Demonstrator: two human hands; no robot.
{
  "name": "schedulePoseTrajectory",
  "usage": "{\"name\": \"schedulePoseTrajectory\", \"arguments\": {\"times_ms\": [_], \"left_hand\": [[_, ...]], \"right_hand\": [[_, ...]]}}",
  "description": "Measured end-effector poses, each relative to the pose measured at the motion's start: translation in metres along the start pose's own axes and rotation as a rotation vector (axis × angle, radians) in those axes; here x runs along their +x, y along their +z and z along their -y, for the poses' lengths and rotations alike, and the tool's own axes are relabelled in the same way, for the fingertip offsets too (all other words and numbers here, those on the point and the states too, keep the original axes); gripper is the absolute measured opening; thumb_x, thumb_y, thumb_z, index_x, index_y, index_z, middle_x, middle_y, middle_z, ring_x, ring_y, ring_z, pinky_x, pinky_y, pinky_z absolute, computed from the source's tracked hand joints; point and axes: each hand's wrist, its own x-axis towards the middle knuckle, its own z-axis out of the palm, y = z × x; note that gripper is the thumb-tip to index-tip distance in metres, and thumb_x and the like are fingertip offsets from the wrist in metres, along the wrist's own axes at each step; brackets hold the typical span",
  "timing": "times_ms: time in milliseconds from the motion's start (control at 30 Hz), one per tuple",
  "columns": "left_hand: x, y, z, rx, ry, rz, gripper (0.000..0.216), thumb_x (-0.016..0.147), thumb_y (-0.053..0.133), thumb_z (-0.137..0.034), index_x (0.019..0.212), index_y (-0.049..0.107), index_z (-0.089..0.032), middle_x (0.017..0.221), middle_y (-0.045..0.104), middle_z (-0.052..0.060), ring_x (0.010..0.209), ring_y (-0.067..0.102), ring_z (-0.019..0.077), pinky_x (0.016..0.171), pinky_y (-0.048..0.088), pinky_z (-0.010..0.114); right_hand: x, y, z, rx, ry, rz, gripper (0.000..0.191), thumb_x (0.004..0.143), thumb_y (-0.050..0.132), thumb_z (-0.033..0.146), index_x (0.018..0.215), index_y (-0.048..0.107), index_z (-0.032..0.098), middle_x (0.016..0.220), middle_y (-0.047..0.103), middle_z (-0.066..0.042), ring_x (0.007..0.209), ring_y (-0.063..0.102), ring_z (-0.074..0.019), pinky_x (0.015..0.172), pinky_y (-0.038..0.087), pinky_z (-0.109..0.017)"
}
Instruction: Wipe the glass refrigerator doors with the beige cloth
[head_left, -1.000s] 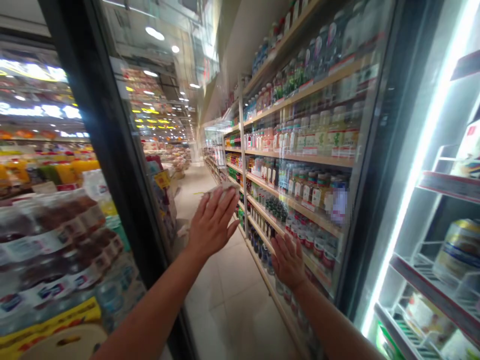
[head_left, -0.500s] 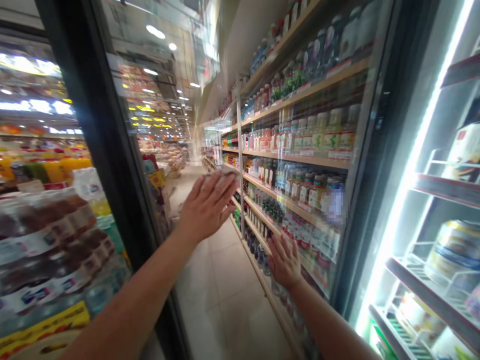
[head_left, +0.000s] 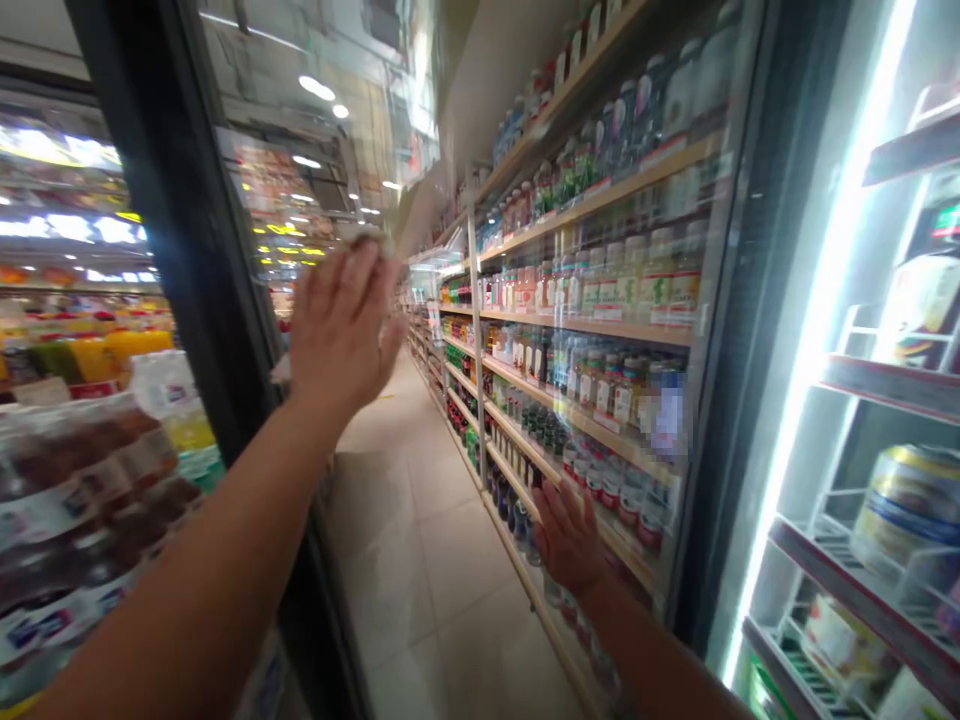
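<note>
My left hand (head_left: 341, 325) is raised against the glass door (head_left: 442, 560), left of its middle. Its fingers lie flat and close together, slightly blurred, over what looks like a pale cloth (head_left: 391, 285); most of that is hidden beneath the hand. Lower and to the right, my right hand (head_left: 566, 535) rests with its fingers outstretched at the glass and holds nothing. Behind the pane, the shelves show through near both hands.
A dark door frame (head_left: 176, 200) runs down the left side. Past it are stacked packs of bottled drinks (head_left: 75, 520). Wooden shelves (head_left: 600, 325) of bottles show through the glass. At right, a lit cooler has wire shelves (head_left: 847, 570) with cans (head_left: 911, 500).
My left hand has moved up and to the left across the glass. My right hand has stayed nearly in place. The view has shifted slightly.
</note>
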Motion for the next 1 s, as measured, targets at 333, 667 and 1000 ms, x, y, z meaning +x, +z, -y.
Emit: {"name": "schedulePoseTrajectory", "arguments": {"times_ms": [333,667,1000], "left_hand": [[0.024,0.018,-0.029,-0.093,0.245,0.167,0.061,0.109,0.041,-0.051,0.166,0.028,-0.029,0.173,0.024,-0.004,0.160,0.019,0.0267,0.134,0.010,0.053],[0.017,0.025,-0.034,-0.051,0.150,0.025,0.071,0.108,0.044,-0.046,0.169,0.014,-0.026,0.176,0.010,0.000,0.162,0.006,0.0302,0.133,0.010,0.057],[0.042,0.015,-0.011,0.020,-0.060,-0.007,0.064,0.111,0.039,-0.046,0.168,0.018,-0.027,0.175,0.015,0.003,0.161,0.011,0.0317,0.131,0.008,0.060]], "right_hand": [[0.006,-0.002,0.000,-0.017,-0.004,0.004,0.042,0.100,0.052,0.024,0.139,0.064,0.017,0.131,0.075,-0.009,0.162,0.020,-0.0188,0.136,0.008,-0.047],[0.004,0.002,0.000,-0.032,-0.019,0.008,0.046,0.096,0.054,0.021,0.141,0.064,0.016,0.136,0.072,-0.010,0.162,0.020,-0.0199,0.136,0.007,-0.048],[0.004,0.002,0.001,-0.013,-0.005,0.015,0.040,0.099,0.051,0.021,0.134,0.067,0.015,0.131,0.074,-0.011,0.162,0.021,-0.0197,0.135,0.008,-0.047]]}}
